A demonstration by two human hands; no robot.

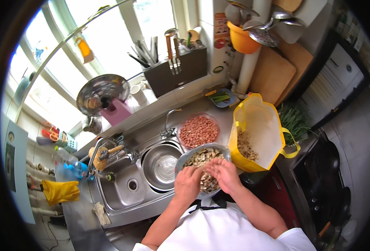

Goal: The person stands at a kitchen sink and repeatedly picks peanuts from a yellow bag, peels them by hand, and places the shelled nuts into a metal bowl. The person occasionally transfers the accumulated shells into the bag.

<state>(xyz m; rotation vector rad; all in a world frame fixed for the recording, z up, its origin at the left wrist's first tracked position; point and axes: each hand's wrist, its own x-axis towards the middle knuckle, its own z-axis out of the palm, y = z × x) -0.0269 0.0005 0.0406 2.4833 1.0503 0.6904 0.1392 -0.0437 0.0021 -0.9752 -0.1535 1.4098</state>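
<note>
My left hand [188,182] and my right hand [224,175] meet at the fingertips over a bowl [178,163] heaped with broken peanut shells [206,182]. The left fingers are curled; those of the right are bent and lie close together. Whether a peanut is pinched between the fingertips is hidden. Just behind the bowl, shelled reddish peanuts [198,130] fill a clear round dish [217,120]. To the right stands an open yellow bag [257,102] with a pale lining, and unshelled peanuts [246,147] lie at its bottom.
Left of the bowl, a steel basin [164,166] sits in one compartment of the double sink [122,197]. A faucet [167,131] rises behind it. Green vegetables [293,120] lie beyond the bag, near a black stovetop [320,182]. A blue dish [224,98] stands by the wall.
</note>
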